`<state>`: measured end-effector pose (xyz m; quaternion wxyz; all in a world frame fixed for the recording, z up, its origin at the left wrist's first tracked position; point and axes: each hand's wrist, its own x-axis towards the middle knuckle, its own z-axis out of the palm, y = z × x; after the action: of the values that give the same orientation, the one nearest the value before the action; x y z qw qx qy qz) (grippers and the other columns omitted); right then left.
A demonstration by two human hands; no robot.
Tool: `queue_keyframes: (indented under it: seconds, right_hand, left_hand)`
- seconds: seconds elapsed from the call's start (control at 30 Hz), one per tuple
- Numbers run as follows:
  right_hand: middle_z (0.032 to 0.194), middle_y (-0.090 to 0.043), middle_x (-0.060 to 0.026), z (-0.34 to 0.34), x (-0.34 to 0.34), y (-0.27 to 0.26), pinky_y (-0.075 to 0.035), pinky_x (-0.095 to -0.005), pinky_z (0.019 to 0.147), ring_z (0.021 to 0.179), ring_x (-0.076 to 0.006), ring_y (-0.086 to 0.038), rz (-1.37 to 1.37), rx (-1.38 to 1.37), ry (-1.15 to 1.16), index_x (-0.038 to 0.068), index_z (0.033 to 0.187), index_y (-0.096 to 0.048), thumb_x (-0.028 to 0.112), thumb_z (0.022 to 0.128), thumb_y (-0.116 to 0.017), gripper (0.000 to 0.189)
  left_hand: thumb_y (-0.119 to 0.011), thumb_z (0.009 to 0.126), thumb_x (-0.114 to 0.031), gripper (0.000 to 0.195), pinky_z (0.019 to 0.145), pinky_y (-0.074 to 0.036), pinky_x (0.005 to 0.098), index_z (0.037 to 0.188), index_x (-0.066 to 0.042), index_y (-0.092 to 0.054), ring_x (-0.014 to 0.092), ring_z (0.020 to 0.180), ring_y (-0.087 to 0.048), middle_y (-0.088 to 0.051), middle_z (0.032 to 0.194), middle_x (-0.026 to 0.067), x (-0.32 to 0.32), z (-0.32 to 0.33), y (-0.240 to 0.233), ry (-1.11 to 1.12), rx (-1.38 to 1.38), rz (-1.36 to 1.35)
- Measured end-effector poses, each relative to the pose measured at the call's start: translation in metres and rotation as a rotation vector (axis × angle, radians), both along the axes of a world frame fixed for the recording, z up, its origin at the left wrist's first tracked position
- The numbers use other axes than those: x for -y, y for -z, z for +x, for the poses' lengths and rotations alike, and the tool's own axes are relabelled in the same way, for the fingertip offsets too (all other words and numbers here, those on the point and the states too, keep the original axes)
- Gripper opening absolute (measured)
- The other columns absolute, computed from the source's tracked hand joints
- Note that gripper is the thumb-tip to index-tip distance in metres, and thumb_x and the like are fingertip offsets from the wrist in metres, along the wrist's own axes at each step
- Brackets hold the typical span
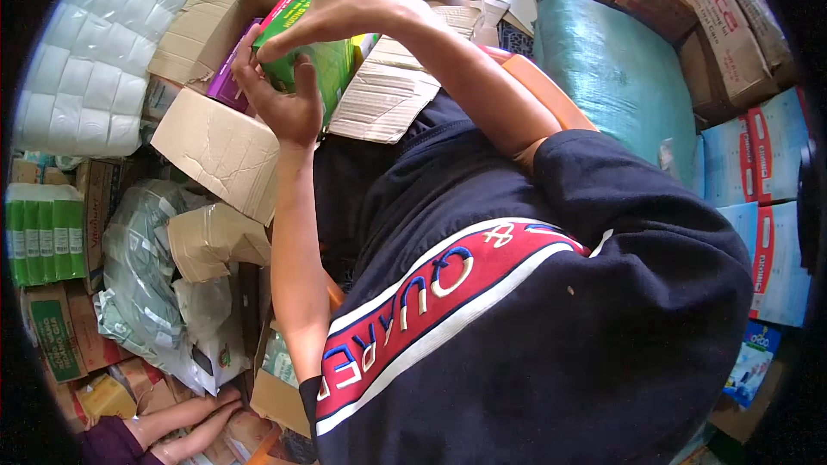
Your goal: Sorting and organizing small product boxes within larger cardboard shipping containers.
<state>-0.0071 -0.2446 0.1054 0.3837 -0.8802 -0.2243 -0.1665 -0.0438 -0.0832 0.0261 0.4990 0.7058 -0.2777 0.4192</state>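
Observation:
Both of my hands are at an open cardboard carton [216,145], at the top of the view left of centre. Between them is a green box with a pink-red side [284,16], bearing yellow writing. My left hand [281,100] grips its near left end, fingers on the outer side and thumb over the green face. My right hand [339,6] spans the box from above, its thumb at the left edge; its far fingertips are partly cut off by the view. Inside the carton, a purple box [231,74] stands at the left and more green packaging [333,71] lies beside my hands.
Wrapped white rolls [97,71] are stacked at the left, above clear plastic bags [139,258] and green packs [45,232]. A large teal sack [607,77] and blue-and-red boxes [753,148] lie right. Another person's bare limbs [187,426] show at the lower left.

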Motion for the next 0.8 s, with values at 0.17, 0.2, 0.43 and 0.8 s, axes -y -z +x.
queue_keyframes:
  seconds: [0.17, 0.2, 0.43, 0.8]
  right_hand:
    - [0.130, -0.052, -0.0302, -0.008, 0.001, -0.006, -0.050, -0.0493, 0.101, 0.118, -0.0482, -0.059, 0.022, 0.068, -0.027, 0.010, 0.138, -0.060, 0.078, 0.049, -0.084, 0.114]
    - [0.130, -0.051, -0.0299, -0.012, 0.001, -0.006, -0.050, -0.0502, 0.101, 0.117, -0.0487, -0.059, 0.013, 0.048, -0.025, 0.010, 0.137, -0.061, 0.077, 0.050, -0.084, 0.112]
    - [0.137, -0.045, -0.0349, -0.002, -0.019, 0.029, -0.050, -0.0541, 0.100, 0.117, -0.0558, -0.057, -0.133, -0.003, -0.040, 0.008, 0.136, -0.061, 0.076, 0.056, -0.078, 0.106]
    - [0.117, -0.068, -0.0234, 0.053, -0.004, 0.052, -0.051, -0.0432, 0.098, 0.112, -0.0339, -0.066, -0.150, -0.152, -0.196, 0.008, 0.129, -0.067, 0.067, 0.094, -0.057, 0.069]
  left_hand:
    - [-0.069, 0.085, -0.007, 0.057, 0.101, -0.044, 0.0365, 0.136, 0.002, -0.045, 0.025, 0.114, -0.055, -0.053, 0.126, 0.0142, 0.007, -0.003, -0.005, 0.058, -0.028, -0.105]
    - [-0.069, 0.085, -0.007, 0.057, 0.101, -0.044, 0.0365, 0.136, 0.002, -0.045, 0.025, 0.114, -0.055, -0.053, 0.126, 0.0142, 0.005, -0.003, -0.002, 0.059, -0.031, -0.107]
    - [-0.058, 0.095, -0.022, 0.031, 0.090, -0.045, 0.0361, 0.114, 0.001, -0.056, 0.025, 0.102, -0.057, -0.057, 0.115, 0.0144, -0.016, 0.014, 0.036, -0.022, -0.008, -0.021]
    - [-0.058, 0.098, -0.038, 0.040, 0.085, -0.051, 0.0308, 0.103, -0.002, -0.075, 0.019, 0.090, -0.070, -0.075, 0.095, 0.0115, -0.035, 0.021, 0.044, -0.084, -0.696, 0.174]
